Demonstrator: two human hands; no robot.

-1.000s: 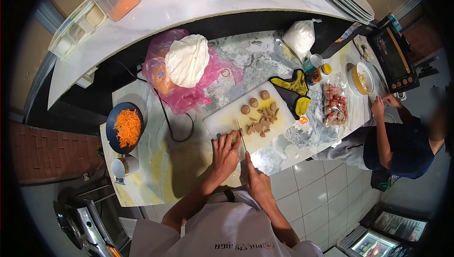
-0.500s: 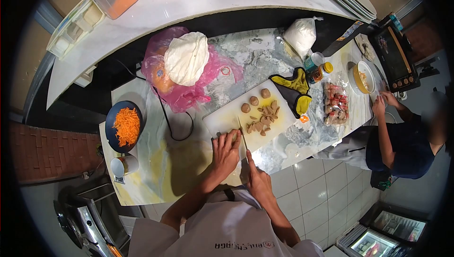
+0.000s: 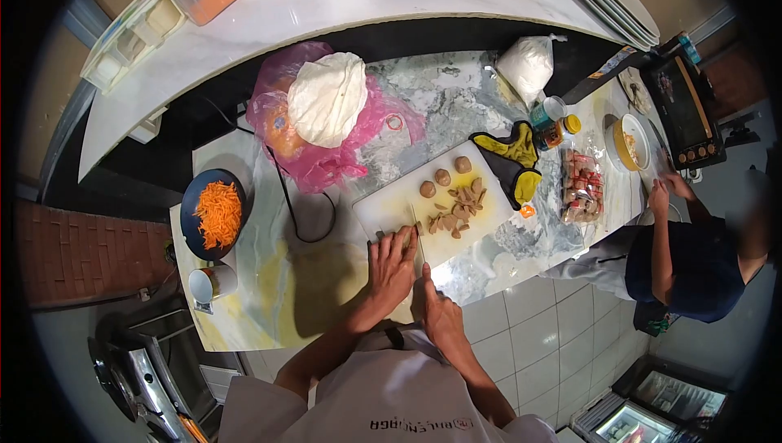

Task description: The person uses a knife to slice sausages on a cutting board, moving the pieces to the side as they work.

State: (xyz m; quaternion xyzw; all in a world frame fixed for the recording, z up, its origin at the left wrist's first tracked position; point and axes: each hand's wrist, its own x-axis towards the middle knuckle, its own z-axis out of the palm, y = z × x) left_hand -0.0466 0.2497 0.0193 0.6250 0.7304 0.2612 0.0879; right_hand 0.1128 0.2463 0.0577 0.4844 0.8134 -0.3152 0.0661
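Observation:
A white cutting board [image 3: 387, 208] lies at an angle on the counter. My right hand [image 3: 442, 317] grips a knife [image 3: 420, 254], its index finger stretched along the spine. The thin blade stands edge-down beside my left fingertips. With bent fingers, my left hand [image 3: 393, 268] presses a mostly hidden piece of meatball [image 3: 419, 230] on the board. Three whole brown meatballs [image 3: 442, 177] sit in a row along the far side. Several cut slices [image 3: 458, 211] lie heaped to the right of the blade.
Left stands a dark plate of shredded carrot [image 3: 218, 213] near a cup [image 3: 212, 282]. Behind are a pink plastic bag [image 3: 269, 109] and flatbread [image 3: 327, 99]. Yellow-black gloves [image 3: 513, 158], jars [image 3: 558, 129] and a packet of sausages [image 3: 582, 186] lie right. Another person [image 3: 684, 264] stands there.
The whole scene shifts slightly with the camera. The blade's angle has changed a little beside my left fingers, and a cut piece now shows at my fingertips.

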